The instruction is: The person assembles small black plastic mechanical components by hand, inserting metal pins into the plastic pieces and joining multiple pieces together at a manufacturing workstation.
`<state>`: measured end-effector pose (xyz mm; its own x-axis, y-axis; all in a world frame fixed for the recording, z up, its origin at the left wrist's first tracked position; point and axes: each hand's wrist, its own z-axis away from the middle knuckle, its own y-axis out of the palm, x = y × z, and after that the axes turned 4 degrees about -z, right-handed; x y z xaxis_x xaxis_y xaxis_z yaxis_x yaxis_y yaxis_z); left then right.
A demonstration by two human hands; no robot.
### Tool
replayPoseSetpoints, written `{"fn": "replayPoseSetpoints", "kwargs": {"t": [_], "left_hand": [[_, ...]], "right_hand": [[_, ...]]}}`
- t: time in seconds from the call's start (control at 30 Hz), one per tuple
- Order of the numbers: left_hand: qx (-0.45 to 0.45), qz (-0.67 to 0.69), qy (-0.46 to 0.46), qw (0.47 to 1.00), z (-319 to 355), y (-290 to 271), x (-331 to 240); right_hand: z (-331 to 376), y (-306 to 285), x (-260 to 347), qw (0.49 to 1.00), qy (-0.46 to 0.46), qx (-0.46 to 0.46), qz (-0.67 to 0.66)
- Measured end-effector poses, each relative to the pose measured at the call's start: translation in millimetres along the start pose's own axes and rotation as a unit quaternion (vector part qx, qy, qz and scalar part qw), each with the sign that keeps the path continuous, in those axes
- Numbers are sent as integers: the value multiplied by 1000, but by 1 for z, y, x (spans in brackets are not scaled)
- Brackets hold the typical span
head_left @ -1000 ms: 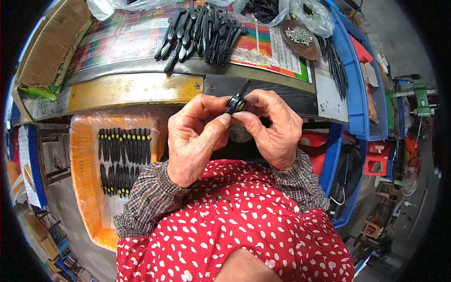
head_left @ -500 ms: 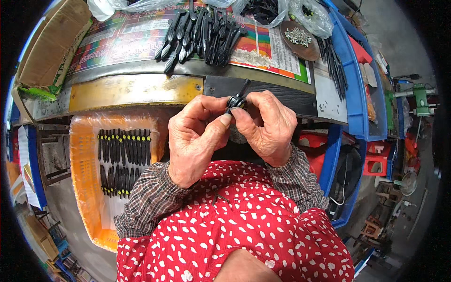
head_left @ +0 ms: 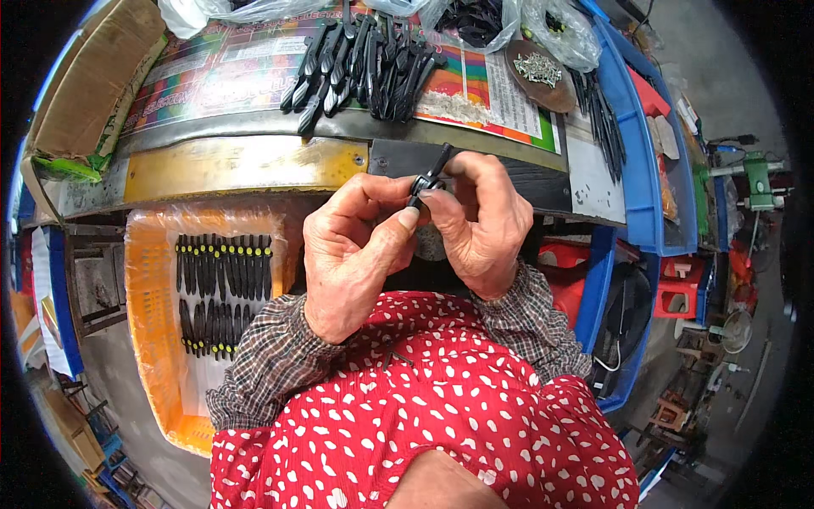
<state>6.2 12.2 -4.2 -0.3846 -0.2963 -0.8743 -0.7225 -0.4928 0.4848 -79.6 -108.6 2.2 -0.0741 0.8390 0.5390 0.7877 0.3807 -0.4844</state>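
Observation:
Above my lap, by the bench's front edge, a small black plastic piece [head_left: 438, 163] sits between both hands, its narrow end sticking up. My left hand [head_left: 346, 254] pinches it from the left with thumb and forefinger. From the other side, the thumb and fingertips of my right hand [head_left: 485, 227] press on it. Fingertips cover much of the piece, so its full shape is hidden. Further back on the bench lies a pile of long black plastic parts [head_left: 369, 64].
An orange basket [head_left: 157, 407] at lower left holds two rows of black pieces with yellow-green dots [head_left: 225, 254]. Small metal pins [head_left: 538, 69] lie on a brown dish [head_left: 551, 97]. Thin black strips [head_left: 600, 119] are beside a blue tray [head_left: 640, 170]. A cardboard box [head_left: 93, 76] stands left.
My right thumb and fingers have shifted slightly on the black piece, and its upper end shows a little more. The left hand keeps its pinch, nearly in place.

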Motion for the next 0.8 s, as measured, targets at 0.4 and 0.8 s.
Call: {"fn": "replayPoseSetpoints", "kwargs": {"t": [0.4, 0.8], "left_hand": [[-9, -18, 3, 1000, 0, -1, -2], [-11, -18, 4, 1000, -1, 0, 0]], "right_hand": [[-1, -1, 6, 999, -37, -6, -15], [-5, -1, 1, 1000, -16, 25, 10]]}}
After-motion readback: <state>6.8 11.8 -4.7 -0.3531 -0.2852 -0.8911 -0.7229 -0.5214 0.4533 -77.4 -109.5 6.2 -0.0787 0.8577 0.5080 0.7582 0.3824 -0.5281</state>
